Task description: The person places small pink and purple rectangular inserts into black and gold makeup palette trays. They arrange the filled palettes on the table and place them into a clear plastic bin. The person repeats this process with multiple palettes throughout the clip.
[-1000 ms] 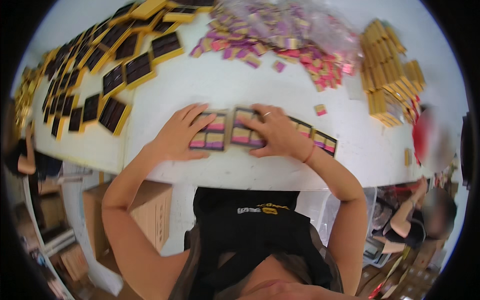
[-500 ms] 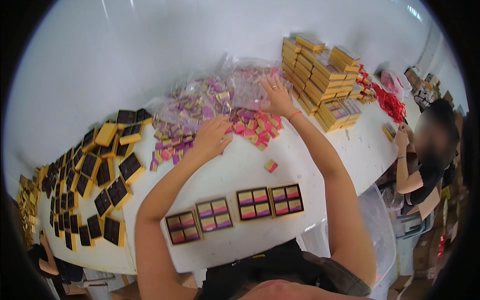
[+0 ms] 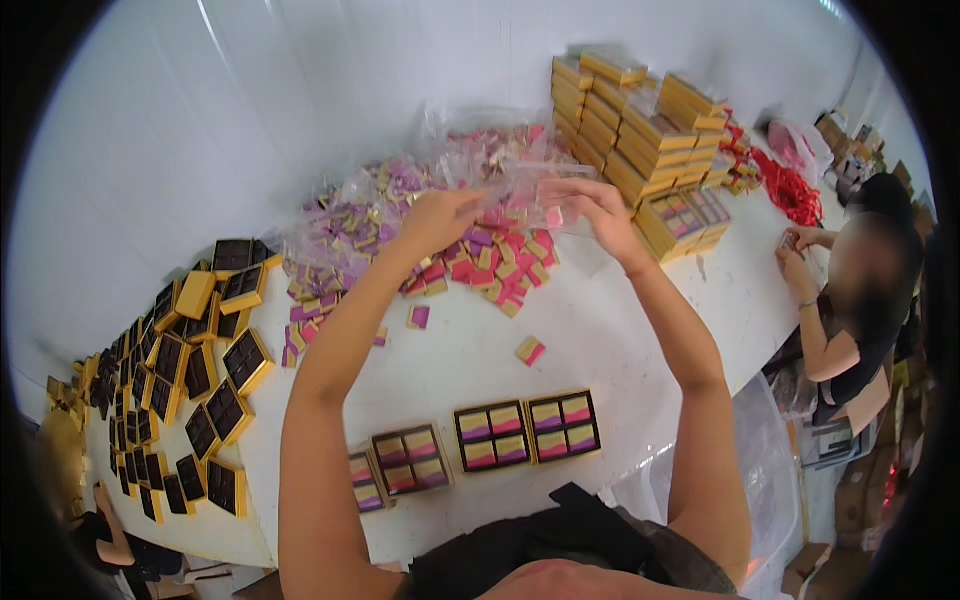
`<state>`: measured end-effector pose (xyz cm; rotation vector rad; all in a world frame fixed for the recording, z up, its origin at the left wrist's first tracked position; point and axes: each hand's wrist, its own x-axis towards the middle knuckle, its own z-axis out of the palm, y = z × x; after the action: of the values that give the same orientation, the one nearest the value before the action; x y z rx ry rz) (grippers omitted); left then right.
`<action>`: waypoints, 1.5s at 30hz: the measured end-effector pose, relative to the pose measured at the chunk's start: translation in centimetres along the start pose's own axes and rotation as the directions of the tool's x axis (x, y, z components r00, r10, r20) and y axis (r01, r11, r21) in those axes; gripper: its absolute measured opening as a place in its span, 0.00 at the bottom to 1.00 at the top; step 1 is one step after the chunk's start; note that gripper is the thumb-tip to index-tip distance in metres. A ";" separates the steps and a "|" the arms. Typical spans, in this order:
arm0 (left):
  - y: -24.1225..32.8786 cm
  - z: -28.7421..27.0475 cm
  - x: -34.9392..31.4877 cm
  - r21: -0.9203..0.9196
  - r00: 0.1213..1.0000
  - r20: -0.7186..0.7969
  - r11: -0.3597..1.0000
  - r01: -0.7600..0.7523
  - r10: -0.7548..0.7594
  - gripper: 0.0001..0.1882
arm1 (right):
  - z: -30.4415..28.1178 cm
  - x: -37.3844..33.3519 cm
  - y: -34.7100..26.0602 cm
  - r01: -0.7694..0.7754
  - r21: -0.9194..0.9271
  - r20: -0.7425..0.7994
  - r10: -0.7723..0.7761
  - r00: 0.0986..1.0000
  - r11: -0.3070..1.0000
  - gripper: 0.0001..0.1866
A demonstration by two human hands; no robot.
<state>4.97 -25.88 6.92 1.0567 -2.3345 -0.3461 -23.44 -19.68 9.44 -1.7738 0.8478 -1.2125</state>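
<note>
Above a heap of small purple, pink and gold wrapped pieces (image 3: pixel 345 240), my two hands are at a see-through plastic bag (image 3: pixel 520 208). My left hand (image 3: pixel 438 220) has its fingers closed at the bag's left side. The fingers of my right hand (image 3: pixel 603 215) are closed on its right side, beside a pink piece (image 3: pixel 554 216). A single pink and gold piece (image 3: pixel 530 350) lies on the table nearer to me. Two open boxes (image 3: pixel 530 435) filled with such pieces stand side by side near my body. Left of them are another filled box (image 3: pixel 411 460) and one partly behind my left forearm.
Many yellow boxes with dark insides (image 3: pixel 230 405) crowd the table's left. Stacked yellow boxes with see-through lids (image 3: pixel 655 150) rise beyond my right hand, with red ribbons (image 3: pixel 785 190) farther right. A co-worker (image 3: pixel 850 300) sits at the right edge; another person's arm shows lower left.
My right hand has come lower and nearer, drawing the plastic bag with it. My left hand has moved slightly away from me. A purple piece now lies loose at the heap's near edge.
</note>
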 end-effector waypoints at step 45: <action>14.6 2.7 -22.8 -0.427 0.923 0.316 0.836 0.343 -0.218 0.20 | 16.6 -31.2 -5.1 -0.215 0.205 -0.630 0.297 0.717 0.955 0.33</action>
<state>6.81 0.96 2.53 1.1514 -2.1228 -1.1735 -17.13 13.50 -2.15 -1.0587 1.3404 -1.6811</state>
